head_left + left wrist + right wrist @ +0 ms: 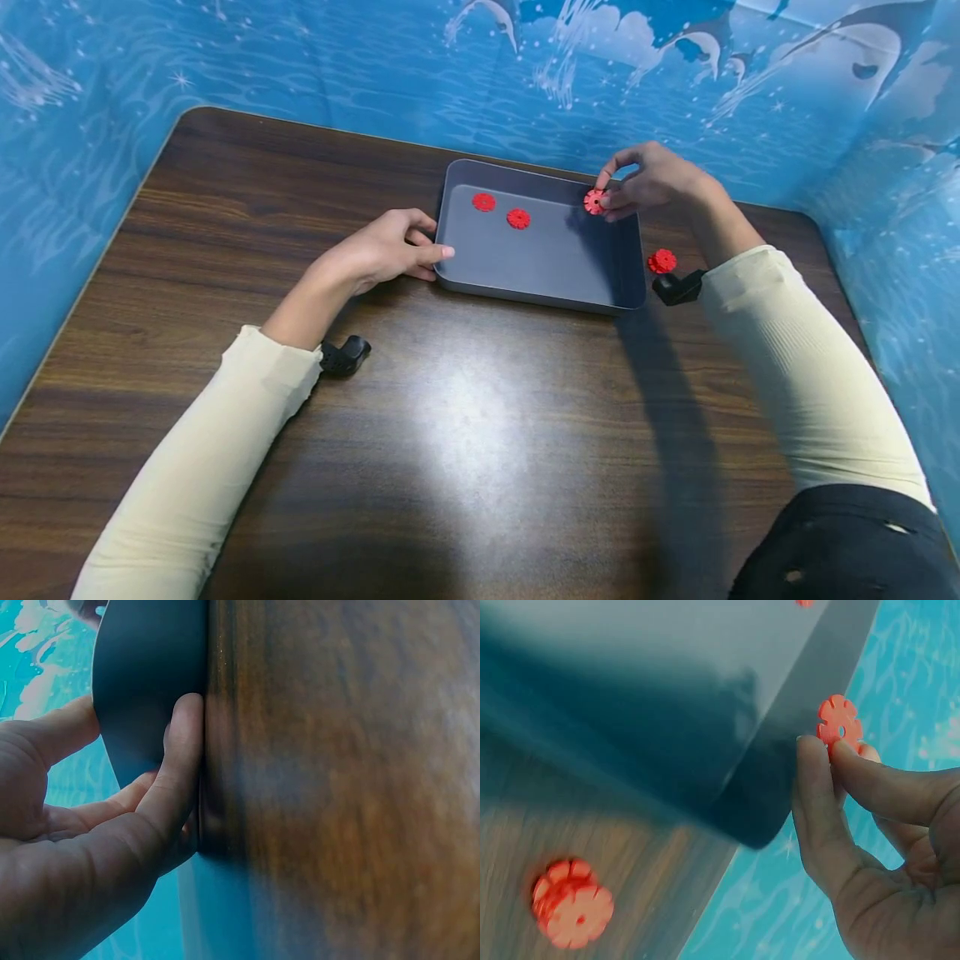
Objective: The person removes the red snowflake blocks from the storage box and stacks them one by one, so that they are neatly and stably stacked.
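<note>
A dark grey rectangular tray (540, 287) lies near the table's far edge. My left hand (390, 246) grips its left wall, thumb over the rim and fingers against the outside; the left wrist view shows those fingers (176, 765) along the wall. Between thumb and fingertips, my right hand (652, 182) pinches a red notched interlocking disc (838, 721) above the tray's far right corner. Two more red discs rest on the tray floor, a left disc (483, 202) and a middle disc (518, 219). Outside the right wall sits a small stack of red discs (662, 261).
The tray stands on a brown wood-grain table (480, 433). A blue sea-patterned cloth (360, 75) hangs behind the table and along its sides. Each wrist carries a black camera, the left wrist camera (347, 357) and the right wrist camera (677, 288).
</note>
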{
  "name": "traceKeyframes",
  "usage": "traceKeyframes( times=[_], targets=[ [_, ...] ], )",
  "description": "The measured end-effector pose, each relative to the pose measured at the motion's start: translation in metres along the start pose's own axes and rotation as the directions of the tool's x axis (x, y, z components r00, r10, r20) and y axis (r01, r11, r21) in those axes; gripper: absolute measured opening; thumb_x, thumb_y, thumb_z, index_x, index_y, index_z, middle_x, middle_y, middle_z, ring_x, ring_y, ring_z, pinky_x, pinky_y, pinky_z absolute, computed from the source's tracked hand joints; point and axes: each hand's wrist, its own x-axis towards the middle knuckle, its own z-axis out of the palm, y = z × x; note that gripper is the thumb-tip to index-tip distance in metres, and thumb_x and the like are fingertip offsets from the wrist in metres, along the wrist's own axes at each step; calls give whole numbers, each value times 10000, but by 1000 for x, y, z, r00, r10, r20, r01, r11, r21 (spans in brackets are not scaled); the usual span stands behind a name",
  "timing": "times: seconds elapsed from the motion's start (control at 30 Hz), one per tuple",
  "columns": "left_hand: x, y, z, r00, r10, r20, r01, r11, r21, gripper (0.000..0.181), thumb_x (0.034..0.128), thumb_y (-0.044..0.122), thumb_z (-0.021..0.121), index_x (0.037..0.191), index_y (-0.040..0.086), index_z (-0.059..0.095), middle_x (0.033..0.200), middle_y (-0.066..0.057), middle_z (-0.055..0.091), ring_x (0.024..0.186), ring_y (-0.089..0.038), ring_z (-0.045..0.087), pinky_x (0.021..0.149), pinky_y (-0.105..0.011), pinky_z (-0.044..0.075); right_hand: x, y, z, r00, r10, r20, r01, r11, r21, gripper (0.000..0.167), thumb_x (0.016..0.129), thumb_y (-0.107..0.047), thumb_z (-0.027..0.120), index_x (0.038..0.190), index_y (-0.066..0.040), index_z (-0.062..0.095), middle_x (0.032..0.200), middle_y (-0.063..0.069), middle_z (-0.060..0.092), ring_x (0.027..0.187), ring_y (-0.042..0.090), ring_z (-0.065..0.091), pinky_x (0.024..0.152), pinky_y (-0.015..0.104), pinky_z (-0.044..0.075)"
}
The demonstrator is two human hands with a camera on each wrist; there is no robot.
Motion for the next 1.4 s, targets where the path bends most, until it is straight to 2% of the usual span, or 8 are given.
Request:
traceKeyframes(
  times=[0.17, 0.3, 0.4, 0.53, 0.63, 0.9, 1.17, 1.4],
  targets=[
    [0, 1, 0, 1000, 4, 4, -4, 1000, 1, 717, 1110, 222, 625, 1679, -3, 250, 1392, -224, 519, 1290, -422, 673, 1143, -471, 576, -7, 16, -17, 1000, 26, -12, -27, 998, -65, 285, 1103, -114, 604, 1372, -31, 559, 996, 3, 731, 848, 66, 786, 868, 296, 680],
    [-1, 1, 0, 1000, 6, 4, -6, 1000, -2, 714, 1111, 220, 623, 1677, -7, 252, 1402, -229, 517, 1293, -422, 669, 1136, -470, 580, -13, 30, -28, 998, 38, -50, -47, 981, -189, 332, 1100, -222, 641, 1391, -77, 575, 975, -52, 753, 914, 64, 712, 922, 333, 566],
    [-1, 1, 0, 1000, 4, 3, -4, 1000, -5, 711, 1110, 219, 625, 1675, -7, 257, 1397, -225, 520, 1290, -419, 671, 1131, -467, 584, -18, 42, -35, 996, 49, -74, -66, 967, -244, 361, 1091, -289, 660, 1392, -101, 597, 1055, -32, 720, 1034, 187, 579, 907, 414, 444],
    [-2, 0, 0, 1000, 1, -3, -1, 1000, -7, 707, 1108, 218, 627, 1672, -7, 264, 1381, -218, 523, 1282, -415, 676, 1125, -466, 589, -25, 58, -41, 995, 66, -69, -82, 960, -269, 375, 1085, -319, 668, 1389, -105, 617, 1320, 127, 593, 1151, 293, 441, 886, 432, 430],
    [-3, 0, -1, 1000, 2, -5, -2, 1000, -9, 706, 1108, 217, 628, 1672, -5, 266, 1373, -215, 523, 1278, -412, 677, 1122, -469, 590, -28, 69, -43, 994, 97, -51, -106, 964, -244, 362, 1083, -289, 678, 1384, -99, 614, 1342, 123, 598, 1133, 271, 521, 860, 373, 507],
    [-2, -1, -1, 1000, -4, -12, 4, 1000, -12, 707, 1105, 218, 633, 1671, -3, 271, 1350, -207, 532, 1259, -407, 684, 1116, -468, 593, -28, 94, -41, 990, 135, 27, -136, 991, 11, 326, 1104, -71, 599, 1395, 23, 486, 1044, -28, 708, 885, 64, 740, 836, 308, 673],
    [0, 0, 1, 1000, 1, -7, -1, 1000, -16, 698, 1106, 208, 628, 1667, -9, 273, 1342, -206, 529, 1261, -407, 679, 1111, -468, 597, -26, 111, -37, 988, 141, 64, -142, 990, 9, 365, 1092, 17, 575, 1419, 127, 454, 1043, 42, 695, 864, 74, 739, 865, 346, 691],
    [2, 0, 0, 1000, 1, -4, -1, 1000, -13, 705, 1107, 212, 627, 1670, -8, 264, 1343, -204, 525, 1267, -416, 680, 1112, -469, 596, -26, 117, -32, 985, 159, 63, -163, 984, 71, 287, 1088, 40, 563, 1354, 93, 470, 1018, 38, 670, 848, 71, 742, 873, 353, 694]
  ],
)
